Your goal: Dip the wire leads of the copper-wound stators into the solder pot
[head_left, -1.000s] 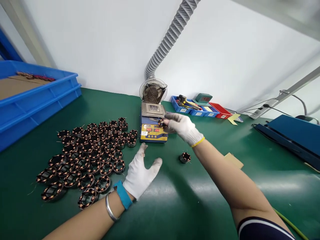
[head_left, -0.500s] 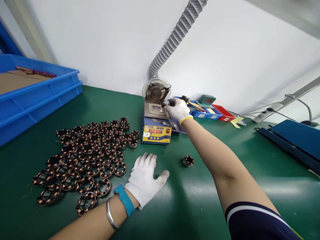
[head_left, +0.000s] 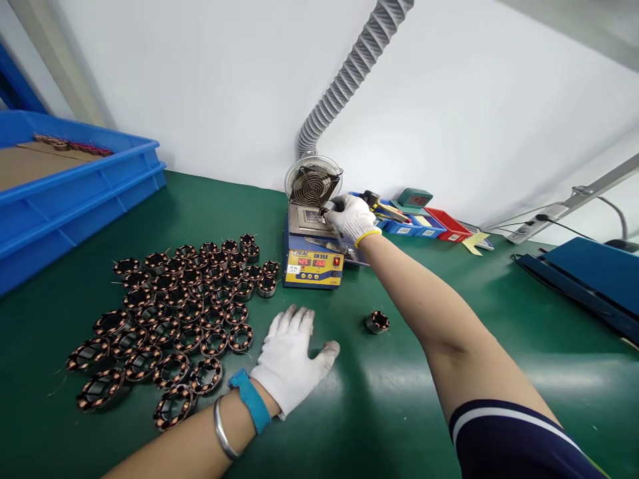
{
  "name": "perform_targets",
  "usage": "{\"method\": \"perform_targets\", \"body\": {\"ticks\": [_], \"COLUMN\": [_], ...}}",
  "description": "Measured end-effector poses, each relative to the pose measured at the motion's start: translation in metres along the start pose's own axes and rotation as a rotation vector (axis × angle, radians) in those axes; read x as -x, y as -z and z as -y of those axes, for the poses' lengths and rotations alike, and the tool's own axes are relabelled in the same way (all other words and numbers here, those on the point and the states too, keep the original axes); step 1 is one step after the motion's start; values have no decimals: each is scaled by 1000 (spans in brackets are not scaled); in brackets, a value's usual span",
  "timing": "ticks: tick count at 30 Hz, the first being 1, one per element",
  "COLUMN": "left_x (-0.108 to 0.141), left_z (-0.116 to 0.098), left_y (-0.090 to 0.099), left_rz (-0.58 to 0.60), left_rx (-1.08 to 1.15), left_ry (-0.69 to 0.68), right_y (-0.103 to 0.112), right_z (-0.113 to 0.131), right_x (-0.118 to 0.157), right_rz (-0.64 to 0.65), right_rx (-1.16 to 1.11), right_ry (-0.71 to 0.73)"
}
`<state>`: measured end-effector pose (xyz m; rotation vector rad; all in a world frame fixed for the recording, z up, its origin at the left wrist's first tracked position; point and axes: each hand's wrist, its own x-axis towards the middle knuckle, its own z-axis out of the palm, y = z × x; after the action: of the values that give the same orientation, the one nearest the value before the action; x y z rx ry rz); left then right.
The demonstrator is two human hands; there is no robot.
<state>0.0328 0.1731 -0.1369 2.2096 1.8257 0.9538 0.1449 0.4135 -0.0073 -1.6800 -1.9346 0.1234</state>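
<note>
My left hand, in a white glove, lies flat on the green table with its fingers spread, right of several copper-wound stator rings. My right hand, also gloved, pinches a small stator ring over the solder pot. Fingers partly hide that ring. The pot has a yellow front panel with red digits and a metal top plate. Behind the plate stands a round fan guard. One single stator ring sits on the table below my right forearm.
Blue trays stand at the left edge. A grey hose runs up from the fan. Small blue bins, a red bin and a green clock are behind my right hand. A blue case lies far right.
My right hand has shifted very slightly left with the ring, which looks tilted a little differently. The digits on the panel read differently. My left hand stays in place.
</note>
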Motion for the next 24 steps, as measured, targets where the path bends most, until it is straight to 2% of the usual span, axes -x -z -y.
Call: {"method": "perform_targets", "body": {"ticks": [6,13,17,21,24], "left_x": [-1,-1,-1,-3,-4], "left_z": [0,1,2,3,4], "left_y": [0,-1,0,2,2], "left_rz": [9,-26,-22,-16,-24], "left_rx": [-10,0,6,9,20], "left_ry": [4,-4,-5,4,-3], "right_y": [9,1,15,43,64], "right_z": [3,7,6,-15,-49], "right_x": [2,9,10,32,71], "right_rz": [-2,8,-21,33,153], "right_rx": [-40,-8,-88,-256,-288], "right_ry": [23,-16,-21,-68,-211]}}
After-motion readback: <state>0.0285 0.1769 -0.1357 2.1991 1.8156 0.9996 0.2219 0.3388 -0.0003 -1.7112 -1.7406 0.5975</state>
